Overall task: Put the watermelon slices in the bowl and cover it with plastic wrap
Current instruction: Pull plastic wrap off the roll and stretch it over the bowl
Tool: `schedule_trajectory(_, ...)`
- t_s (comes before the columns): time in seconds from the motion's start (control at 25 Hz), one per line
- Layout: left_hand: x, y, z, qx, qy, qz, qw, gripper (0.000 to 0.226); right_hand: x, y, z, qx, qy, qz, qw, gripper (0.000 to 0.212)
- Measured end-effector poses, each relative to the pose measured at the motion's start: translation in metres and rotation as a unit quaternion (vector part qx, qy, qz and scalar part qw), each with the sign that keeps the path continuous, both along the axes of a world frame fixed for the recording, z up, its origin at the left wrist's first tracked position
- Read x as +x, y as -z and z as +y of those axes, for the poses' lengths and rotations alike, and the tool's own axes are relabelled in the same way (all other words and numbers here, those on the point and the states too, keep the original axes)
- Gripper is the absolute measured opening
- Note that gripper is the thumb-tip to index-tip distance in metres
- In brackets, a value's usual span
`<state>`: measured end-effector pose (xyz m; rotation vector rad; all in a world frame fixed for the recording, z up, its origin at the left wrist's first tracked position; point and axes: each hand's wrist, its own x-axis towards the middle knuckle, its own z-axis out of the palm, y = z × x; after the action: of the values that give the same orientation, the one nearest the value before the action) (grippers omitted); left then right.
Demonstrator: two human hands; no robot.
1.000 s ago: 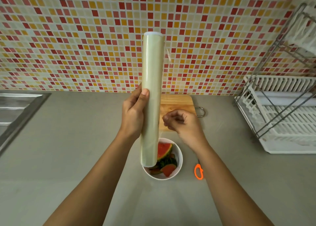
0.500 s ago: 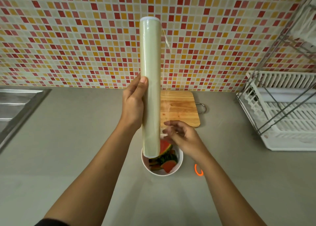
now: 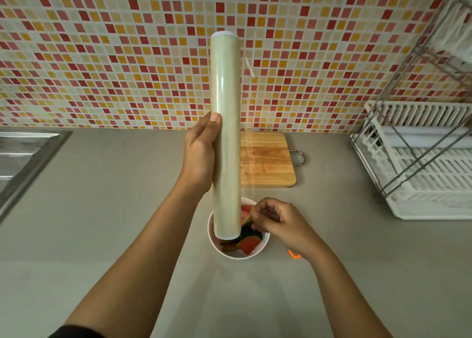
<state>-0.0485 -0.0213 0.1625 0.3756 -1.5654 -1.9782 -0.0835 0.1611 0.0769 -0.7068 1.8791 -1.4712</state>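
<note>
- Lying at the far left edge, a stainless steel sink (image 3: 23, 156) is set into the grey countertop (image 3: 102, 210), with a wall of small red, orange and cream mosaic tiles (image 3: 102, 56) behind.
- The left hand (image 3: 200, 156) is clamped around the middle of a long pale green roll of plastic wrap (image 3: 226, 107), thumb along its front, holding it upright above the counter.
- The roll's lower end hangs over the left part of a round white bowl (image 3: 238, 256), which stands on the counter near the person.
- Red watermelon slices with green rind (image 3: 249, 244) lie inside the bowl.
- A sheet of clear film (image 3: 249, 68) trails from the roll's right side down toward the bowl.
- A rectangular wooden cutting board (image 3: 268, 164) with a metal loop handle lies farther back, right of the roll.
- The right hand (image 3: 279, 221) hovers over the bowl's right rim, fingers curled, thumb and fingertips pinching the film's lower edge.
- A small orange object (image 3: 293, 254) shows partly beneath the right wrist.
- A white plastic dish rack (image 3: 421, 184) with a metal frame stands at the far right.
</note>
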Motion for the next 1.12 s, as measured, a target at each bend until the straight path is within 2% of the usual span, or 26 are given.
schedule_trajectory(0.12,0.0,0.002,0.005,0.018,0.011,-0.015,1.0,0.029,-0.009,-0.006,0.021,0.092,-0.104,-0.081,0.987,0.002)
schedule_trajectory(0.2,0.001,0.005,0.009,0.028,0.015,-0.031,0.999,0.031,-0.012,-0.007,0.033,0.162,-0.152,-0.108,0.969,0.013)
schedule_trajectory(0.24,0.001,0.007,0.01,0.035,0.016,-0.038,0.999,0.031,-0.013,-0.007,0.032,0.141,-0.117,-0.101,0.978,0.016)
schedule_trajectory(0.32,0.002,0.011,0.014,0.041,0.022,-0.054,0.997,0.032,-0.018,-0.013,0.015,0.034,0.057,-0.068,0.995,0.034)
schedule_trajectory(0.36,0.003,0.014,0.017,0.038,0.028,-0.065,0.997,0.032,-0.022,-0.02,0.001,-0.015,0.131,-0.05,0.99,0.046)
schedule_trajectory(0.48,0.007,0.023,0.026,0.01,0.048,-0.098,0.994,0.034,-0.037,-0.039,-0.04,-0.07,0.192,-0.018,0.979,0.066)
schedule_trajectory(0.68,0.012,0.037,0.029,-0.02,0.017,-0.165,0.986,0.032,-0.035,-0.026,-0.058,-0.079,0.225,0.101,0.966,0.039)
schedule_trajectory(0.88,0.014,0.057,0.041,-0.156,-0.04,-0.234,0.959,0.043,-0.03,0.0,-0.051,-0.036,0.243,0.168,0.955,0.031)
schedule_trajectory(1.0,0.014,0.068,0.042,-0.155,-0.066,-0.303,0.938,0.044,-0.028,0.016,-0.04,0.007,0.266,0.181,0.947,0.03)
schedule_trajectory(1.12,0.016,0.079,0.044,-0.132,-0.071,-0.306,0.94,0.04,-0.032,0.028,-0.027,0.042,0.275,0.19,0.941,0.033)
